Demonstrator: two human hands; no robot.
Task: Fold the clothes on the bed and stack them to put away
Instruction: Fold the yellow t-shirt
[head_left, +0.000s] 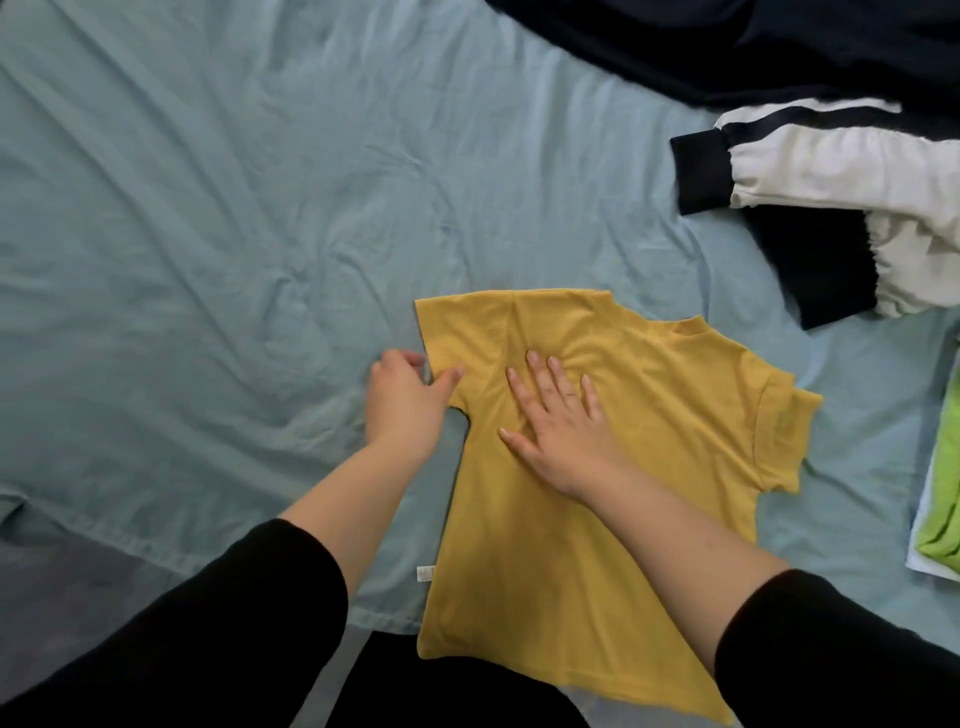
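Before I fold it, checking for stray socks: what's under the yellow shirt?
The yellow shirt lies on the blue sheet, hem overhanging the edge. Anything beneath is covered.

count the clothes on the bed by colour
yellow: 1, the t-shirt under both hands
navy and white: 1, the jacket
dark navy: 1, the garment at the top edge
green: 1, the folded piece
total: 4

We get single head cam, wide-angle, looking fwd and steeply down from above onto bed sheet (208, 208); close range, forearms enter from bottom edge. No 2nd view.
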